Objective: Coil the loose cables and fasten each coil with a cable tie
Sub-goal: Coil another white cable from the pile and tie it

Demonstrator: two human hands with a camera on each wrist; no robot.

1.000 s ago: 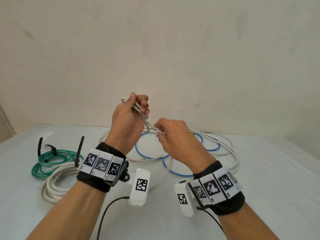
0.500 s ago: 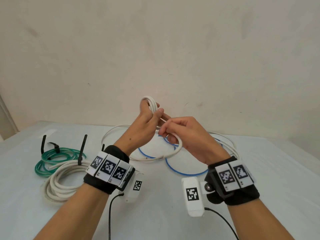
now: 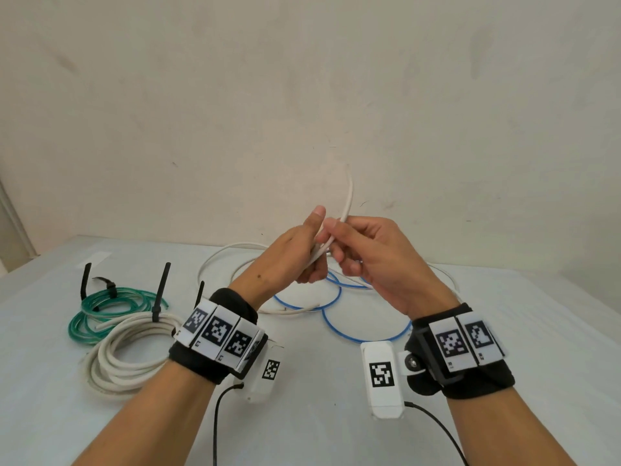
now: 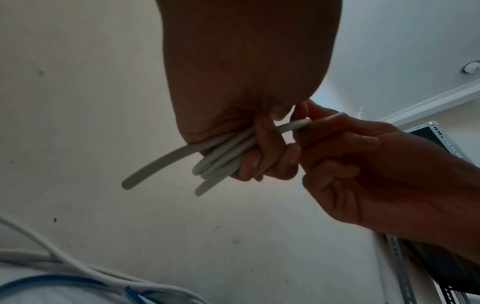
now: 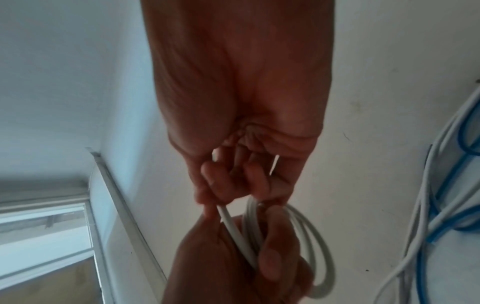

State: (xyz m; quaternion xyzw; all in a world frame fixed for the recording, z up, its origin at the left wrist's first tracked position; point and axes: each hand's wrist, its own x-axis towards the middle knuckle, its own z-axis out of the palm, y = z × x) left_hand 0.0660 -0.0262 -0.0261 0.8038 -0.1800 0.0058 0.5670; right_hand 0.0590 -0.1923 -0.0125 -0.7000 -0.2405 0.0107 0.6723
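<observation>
Above the table my left hand (image 3: 307,253) grips a small coil of white cable (image 4: 223,160), several turns bunched in its curled fingers. One free end (image 3: 347,200) sticks up past my thumb. My right hand (image 3: 339,243) pinches a strand of the same cable (image 5: 228,221) right beside the left hand's fingers. The coil's loops (image 5: 311,246) hang beyond the left hand in the right wrist view. Loose white cable (image 3: 228,257) and blue cable (image 3: 339,331) lie spread on the table (image 3: 504,331) under both hands.
At the left of the table lie a tied green coil (image 3: 100,311) and a tied cream coil (image 3: 127,354), each with black cable ties (image 3: 161,290) standing up. A bare wall rises behind the table. Wrist cameras hang under both forearms.
Both hands have turned and closed together; the coil now lies bunched along my left fingers with its end pointing up, and my right hand has shifted its pinch up to the left thumb.
</observation>
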